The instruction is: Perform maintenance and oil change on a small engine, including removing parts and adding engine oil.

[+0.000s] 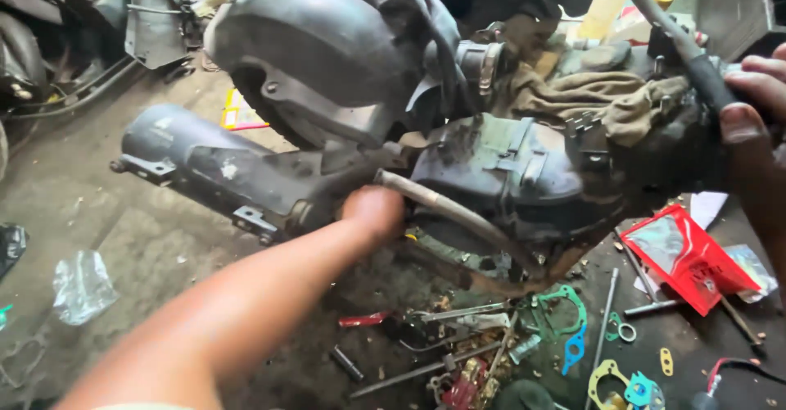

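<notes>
A greasy scooter engine block [524,189] with its black exhaust muffler [205,164] and a dark round cover [311,41] lies on the ground before me. My left hand [372,209] reaches under the engine beside a bent metal pipe [442,209]; its fingers are hidden behind the casing. At the right edge, my right hand [749,90] is wrapped around the black grip of a long tool handle [704,78] that rises toward the top. A dirty rag [589,95] is draped over the engine top.
Loose tools, a T-handle wrench [610,312], green and blue gaskets [565,312] and small parts litter the floor below the engine. A red packet [684,258] lies at right. Clear plastic [82,287] sits at left. More scooter parts crowd the upper left.
</notes>
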